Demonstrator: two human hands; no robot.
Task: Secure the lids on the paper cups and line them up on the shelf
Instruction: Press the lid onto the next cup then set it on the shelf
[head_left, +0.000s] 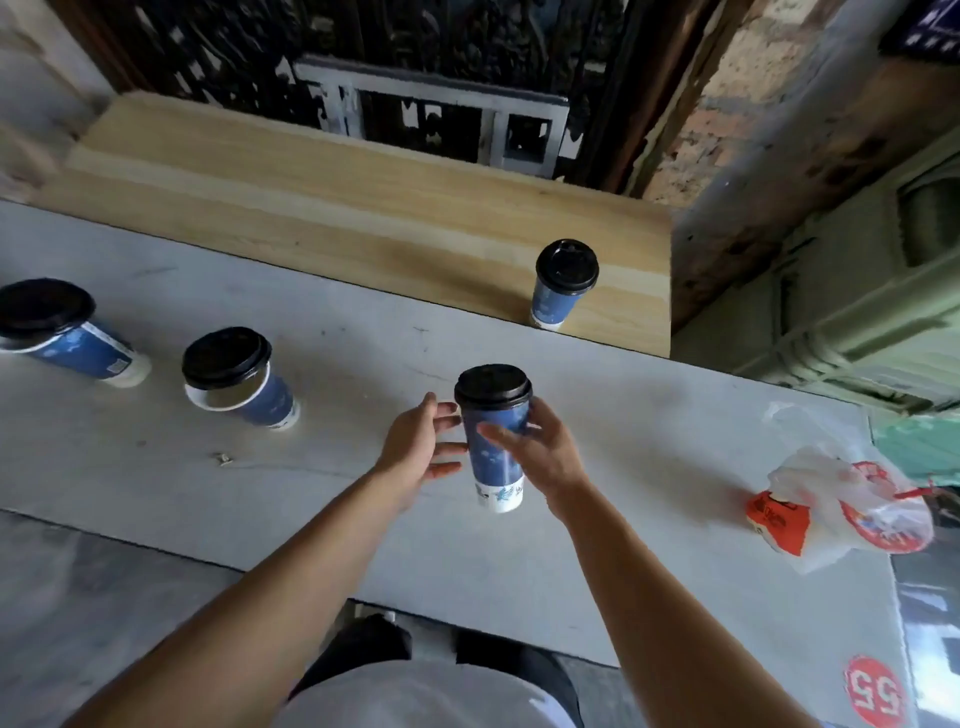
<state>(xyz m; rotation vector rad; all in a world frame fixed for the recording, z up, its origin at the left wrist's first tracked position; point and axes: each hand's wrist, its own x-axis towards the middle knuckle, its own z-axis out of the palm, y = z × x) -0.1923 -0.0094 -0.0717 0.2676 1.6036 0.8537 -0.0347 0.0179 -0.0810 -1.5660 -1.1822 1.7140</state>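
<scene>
Gripping blue cup (496, 457), black lid (492, 385) on | right hand (540, 457) fingers wrapped | left hand (415, 447) fingers spread

Grey table (156, 467), cups (228, 374), bag (831, 509), shelf (311, 208), lidded cup (563, 283)

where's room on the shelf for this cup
The shelf is bare left of the one cup at its right end. The table is free between the held cup and the bag; two cups crowd its left end.
</scene>
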